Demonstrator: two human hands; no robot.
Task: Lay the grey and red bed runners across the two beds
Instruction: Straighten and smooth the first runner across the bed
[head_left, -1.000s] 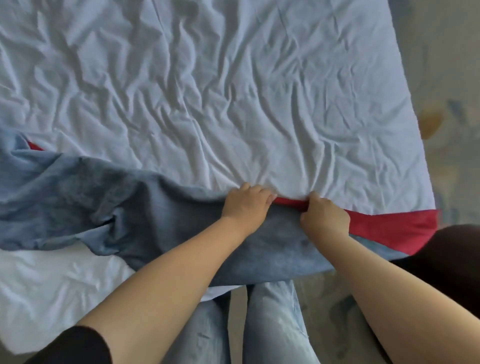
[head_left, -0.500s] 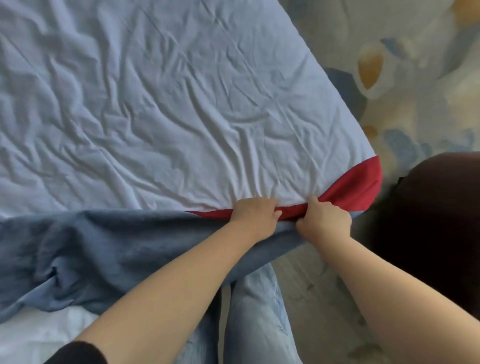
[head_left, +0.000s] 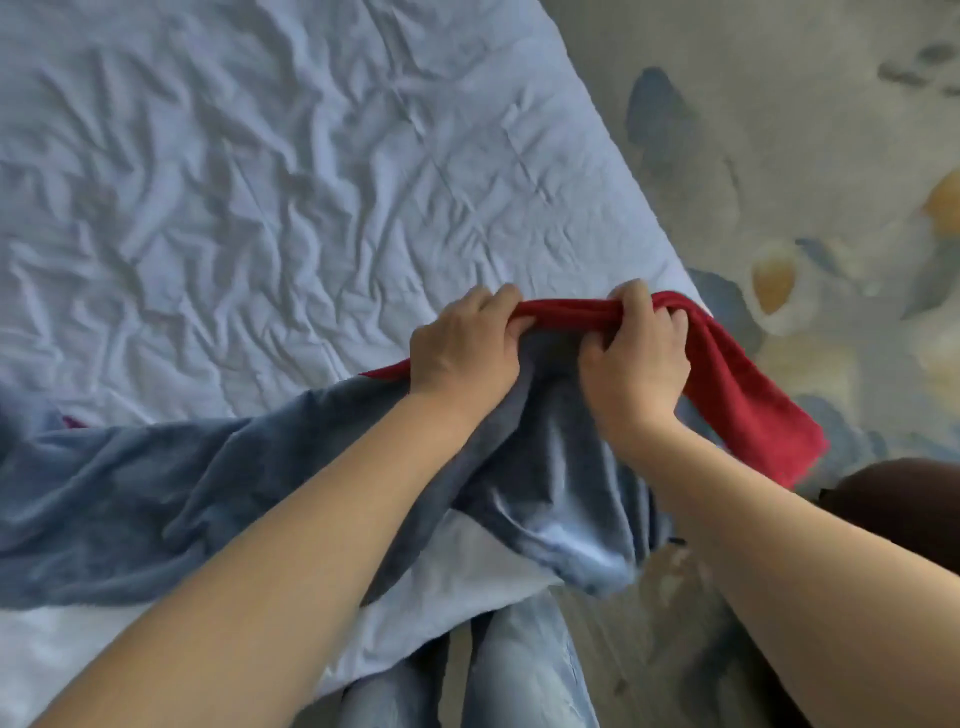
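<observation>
so I've just lifted the runner (head_left: 545, 467) edge off the bed (head_left: 260, 208) corner, left hand (head_left: 462, 353) and right hand (head_left: 636, 364) both clamped on its red hem, grey side still bunched leftward, so plenty of spreading left.

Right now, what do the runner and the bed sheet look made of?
Bed runner: soft, plush-looking fabric, matte grey face with a red side; it drapes in rounded folds from both hands, probably fleece or velour. Bed sheet: thin white woven cloth, probably cotton, finely creased.

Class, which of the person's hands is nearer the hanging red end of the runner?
Right. The right hand grips right beside the red end; the left hand grips farther along.
</observation>
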